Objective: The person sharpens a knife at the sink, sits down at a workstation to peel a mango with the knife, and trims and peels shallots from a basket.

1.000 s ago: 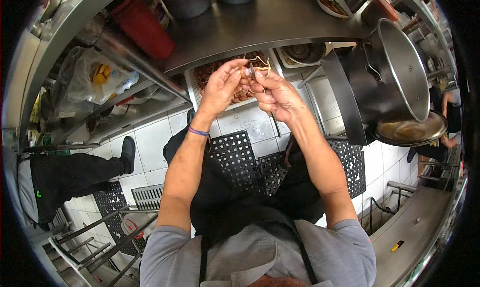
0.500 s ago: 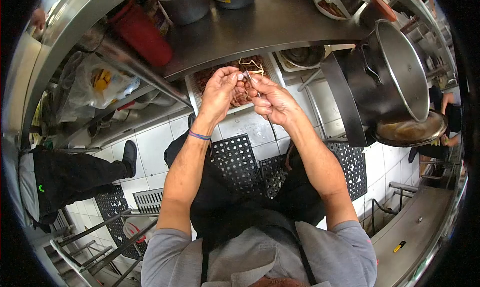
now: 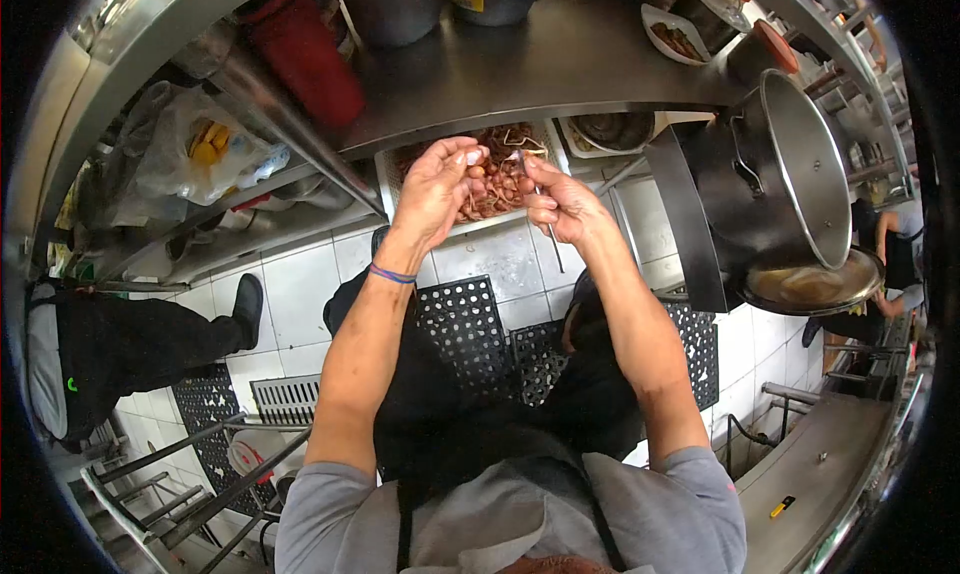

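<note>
My left hand [image 3: 432, 202] is closed in a pinch around a small, pale pinkish bulb [image 3: 474, 158], which looks like a shallot. My right hand [image 3: 562, 206] grips a thin metal tool [image 3: 556, 250]; its slim shaft sticks out below the fingers, and its upper end lies by the thumb. It resembles a narrow knife, but the working end is too small to be sure. A little gap separates the two hands. Beneath them sits a white crate [image 3: 388, 182] filled with reddish-brown shallots [image 3: 490, 206], some with stringy roots; the hands hide part of it.
A steel shelf [image 3: 590, 59] spans above the crate, bearing tubs and a white dish [image 3: 675, 34]. At right stands a large pot [image 3: 800, 174] near a round lid [image 3: 815, 282]. Another person's leg [image 3: 170, 339] is at left. Black perforated mats [image 3: 460, 334] cover some tiles.
My hands have moved apart; the right one drew away to the right with the metal tool, whose shaft shows more now. The whole view has shifted slightly.
</note>
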Demonstrator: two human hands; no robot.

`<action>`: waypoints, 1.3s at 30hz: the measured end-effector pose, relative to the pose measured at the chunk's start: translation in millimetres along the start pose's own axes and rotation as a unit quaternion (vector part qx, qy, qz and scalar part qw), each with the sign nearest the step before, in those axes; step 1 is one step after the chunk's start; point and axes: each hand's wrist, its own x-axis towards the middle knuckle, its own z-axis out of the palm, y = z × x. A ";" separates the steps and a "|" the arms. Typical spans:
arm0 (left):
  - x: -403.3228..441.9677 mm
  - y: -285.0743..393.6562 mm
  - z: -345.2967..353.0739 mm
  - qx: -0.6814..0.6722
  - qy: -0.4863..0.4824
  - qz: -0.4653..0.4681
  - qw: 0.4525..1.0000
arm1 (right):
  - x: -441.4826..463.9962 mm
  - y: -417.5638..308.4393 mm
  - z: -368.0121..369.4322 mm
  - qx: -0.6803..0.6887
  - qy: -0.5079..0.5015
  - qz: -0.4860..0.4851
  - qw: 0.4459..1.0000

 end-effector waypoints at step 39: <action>0.2 -9.6 15.4 -0.082 -0.039 -0.018 0.996 | -18.4 37.6 36.0 -0.421 0.017 -0.378 0.824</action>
